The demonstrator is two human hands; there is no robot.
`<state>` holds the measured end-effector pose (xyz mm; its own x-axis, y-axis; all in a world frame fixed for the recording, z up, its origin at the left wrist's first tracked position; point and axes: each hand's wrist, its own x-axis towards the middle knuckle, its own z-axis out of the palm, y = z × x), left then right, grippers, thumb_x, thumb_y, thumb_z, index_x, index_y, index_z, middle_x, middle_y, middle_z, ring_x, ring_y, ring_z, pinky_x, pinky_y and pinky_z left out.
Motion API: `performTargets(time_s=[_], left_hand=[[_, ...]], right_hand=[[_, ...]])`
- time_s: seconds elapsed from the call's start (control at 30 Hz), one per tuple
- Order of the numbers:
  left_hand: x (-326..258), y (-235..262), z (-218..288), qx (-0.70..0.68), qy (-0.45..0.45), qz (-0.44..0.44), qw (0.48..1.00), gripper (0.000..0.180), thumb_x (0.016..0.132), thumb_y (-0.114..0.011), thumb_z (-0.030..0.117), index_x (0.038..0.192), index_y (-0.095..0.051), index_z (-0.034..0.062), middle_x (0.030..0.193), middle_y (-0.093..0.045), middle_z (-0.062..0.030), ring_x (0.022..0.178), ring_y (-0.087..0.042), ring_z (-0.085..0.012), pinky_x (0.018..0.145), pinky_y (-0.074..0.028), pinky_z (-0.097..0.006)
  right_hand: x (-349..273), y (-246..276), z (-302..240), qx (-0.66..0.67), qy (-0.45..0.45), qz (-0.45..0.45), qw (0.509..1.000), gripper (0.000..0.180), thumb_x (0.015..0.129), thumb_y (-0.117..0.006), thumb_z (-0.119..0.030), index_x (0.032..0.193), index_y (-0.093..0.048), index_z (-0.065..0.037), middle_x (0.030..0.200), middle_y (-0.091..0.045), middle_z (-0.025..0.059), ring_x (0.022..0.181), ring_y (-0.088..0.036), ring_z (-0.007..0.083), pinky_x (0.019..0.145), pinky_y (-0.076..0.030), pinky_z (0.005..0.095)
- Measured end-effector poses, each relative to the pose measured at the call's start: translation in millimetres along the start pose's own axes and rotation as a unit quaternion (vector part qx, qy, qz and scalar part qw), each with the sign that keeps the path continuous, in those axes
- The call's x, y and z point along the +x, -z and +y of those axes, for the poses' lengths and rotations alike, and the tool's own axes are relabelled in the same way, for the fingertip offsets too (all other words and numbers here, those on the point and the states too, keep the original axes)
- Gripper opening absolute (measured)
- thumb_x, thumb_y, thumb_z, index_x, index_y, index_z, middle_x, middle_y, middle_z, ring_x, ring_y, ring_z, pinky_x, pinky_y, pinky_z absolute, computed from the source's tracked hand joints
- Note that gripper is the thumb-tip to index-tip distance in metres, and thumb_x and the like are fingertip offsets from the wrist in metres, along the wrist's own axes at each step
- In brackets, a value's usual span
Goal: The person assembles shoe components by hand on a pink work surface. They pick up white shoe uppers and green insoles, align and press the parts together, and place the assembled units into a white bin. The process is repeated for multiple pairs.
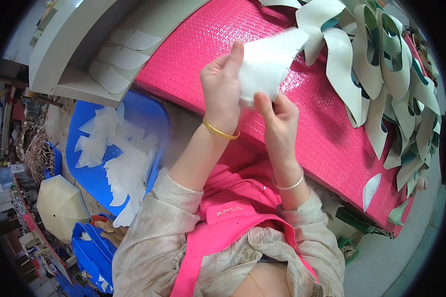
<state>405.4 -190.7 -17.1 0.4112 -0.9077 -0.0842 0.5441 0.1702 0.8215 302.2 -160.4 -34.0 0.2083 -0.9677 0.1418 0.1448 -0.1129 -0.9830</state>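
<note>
A white, curved leather-like piece (266,62), probably a shoe upper, is held up over the pink table. My left hand (222,89) grips its left side, with the thumb pointing up along the edge. My right hand (278,119) pinches its lower edge between thumb and bent fingers. The piece's right edge looks notched, and it is slightly blurred. To the right lies a large heap of white shoe uppers (341,74) with green linings, some overlapping and hanging down. A small white leaf-shaped piece (371,192) rests apart, near the table's right end.
Pink textured sheeting covers the table (183,59). At the left, a grey machine or shelf housing (54,54) holds several white cut pieces (129,54). A blue plastic chair (79,163) carries a pile of thin white pieces (126,168). Beyond it stands a pale umbrella (62,208).
</note>
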Motion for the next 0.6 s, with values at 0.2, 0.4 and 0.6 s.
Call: performTargets(time_s=[0.2, 0.4, 0.6], left_hand=[[-0.7, -2.4, -3.6, 0.072, -0.129, -0.073, 0.986, 0.032, 0.084, -0.062, 0.029, 0.078, -0.063, -0.0023, 0.068, -0.061, -0.0038, 0.058, -0.054, -0.0056, 0.051, -0.042, -0.02], [-44.6, 21.9, -19.2, 0.218, -0.137, -0.236, 0.937, 0.018, 0.081, -0.064, 0.009, 0.093, -0.064, -0.004, 0.086, -0.066, -0.0045, 0.076, -0.057, -0.0077, 0.067, -0.045, -0.02], [-68.5, 20.0, -45.5, 0.277, -0.092, -0.221, 0.93, 0.018, 0.083, -0.062, 0.01, 0.094, -0.064, -0.0041, 0.088, -0.065, -0.0042, 0.078, -0.057, -0.0072, 0.07, -0.045, -0.021]], right_hand=[[3.5, -2.4, -13.0, 0.17, 0.029, 0.087, 0.981, 0.025, 0.091, -0.051, -0.019, 0.091, -0.06, 0.004, 0.082, -0.058, -0.0002, 0.074, -0.049, 0.0046, 0.067, -0.04, 0.0205], [10.7, 38.3, -8.1, 0.119, -0.036, 0.115, 0.986, 0.035, 0.092, -0.049, -0.031, 0.075, -0.058, -0.001, 0.068, -0.054, -0.0024, 0.06, -0.044, 0.0027, 0.052, -0.034, 0.0205], [35.2, 42.3, 8.6, 0.003, -0.088, 0.148, 0.985, 0.047, 0.092, -0.044, -0.04, 0.061, -0.054, -0.007, 0.052, -0.047, -0.0034, 0.043, -0.041, 0.006, 0.042, -0.034, 0.0219]])
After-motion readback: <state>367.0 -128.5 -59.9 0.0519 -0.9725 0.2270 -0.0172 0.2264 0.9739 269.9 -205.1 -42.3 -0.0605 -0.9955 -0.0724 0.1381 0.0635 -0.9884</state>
